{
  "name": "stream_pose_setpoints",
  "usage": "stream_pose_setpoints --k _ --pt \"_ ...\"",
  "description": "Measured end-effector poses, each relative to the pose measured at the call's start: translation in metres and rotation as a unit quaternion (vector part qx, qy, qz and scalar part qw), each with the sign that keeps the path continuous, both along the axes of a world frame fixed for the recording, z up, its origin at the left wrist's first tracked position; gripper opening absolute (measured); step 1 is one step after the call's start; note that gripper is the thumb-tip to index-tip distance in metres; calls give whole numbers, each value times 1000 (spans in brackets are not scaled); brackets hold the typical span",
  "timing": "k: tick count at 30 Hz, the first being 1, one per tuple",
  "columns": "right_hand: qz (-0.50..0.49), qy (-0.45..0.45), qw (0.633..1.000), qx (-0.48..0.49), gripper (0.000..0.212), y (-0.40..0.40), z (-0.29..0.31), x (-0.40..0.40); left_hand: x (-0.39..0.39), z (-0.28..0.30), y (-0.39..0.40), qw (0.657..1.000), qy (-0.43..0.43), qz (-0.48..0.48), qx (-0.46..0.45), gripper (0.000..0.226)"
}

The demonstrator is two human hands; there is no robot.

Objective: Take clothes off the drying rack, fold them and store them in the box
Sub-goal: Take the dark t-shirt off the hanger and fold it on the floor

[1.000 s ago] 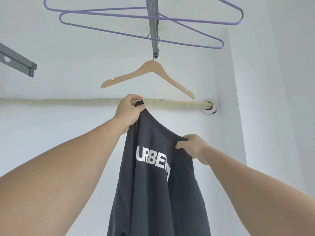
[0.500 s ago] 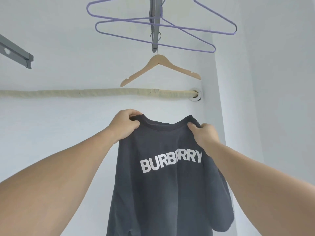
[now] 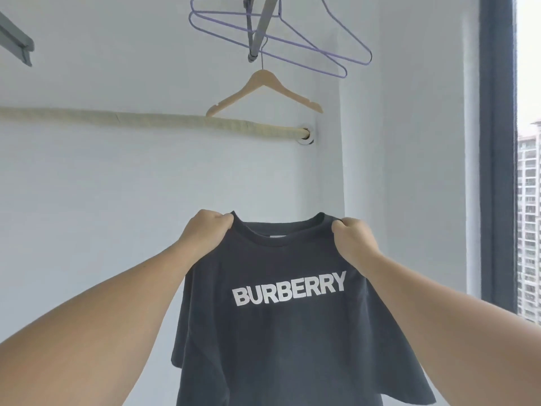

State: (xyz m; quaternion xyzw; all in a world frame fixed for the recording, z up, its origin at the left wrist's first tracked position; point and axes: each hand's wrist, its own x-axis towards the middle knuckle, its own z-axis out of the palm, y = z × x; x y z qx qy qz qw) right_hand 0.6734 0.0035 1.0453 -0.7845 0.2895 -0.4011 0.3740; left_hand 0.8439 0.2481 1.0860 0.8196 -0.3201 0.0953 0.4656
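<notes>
A black T-shirt (image 3: 281,323) with white lettering hangs spread out in front of me, its front facing me. My left hand (image 3: 206,232) pinches its left shoulder beside the collar. My right hand (image 3: 352,240) pinches the right shoulder. Above, the grey bar of the drying rack (image 3: 260,27) carries an empty wooden hanger (image 3: 263,93) and two empty purple wire hangers (image 3: 292,39). The box is not in view.
A padded beige pipe (image 3: 146,123) runs along the white wall into a fitting near the corner. Another grey rack arm (image 3: 14,39) shows at the upper left. A dark window frame (image 3: 497,112) stands at the right, with buildings outside.
The shirt has come down and away from the hangers and opened flat. My right hand moved from the chest to the right shoulder. The view swung right and shows the window.
</notes>
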Motion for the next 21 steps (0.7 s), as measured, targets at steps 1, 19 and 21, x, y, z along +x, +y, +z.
stream_pose_setpoints --k 1,19,21 --pt "-4 -11 1000 -6 22 8 -1 -12 -11 0 5 1000 8 -5 -8 27" --pt "-16 -10 998 -64 25 156 -53 -250 -269 -64 138 994 -73 72 -36 36" --pt "-10 10 998 -57 25 173 -70 -269 -290 -76 158 995 -52 83 -18 35"
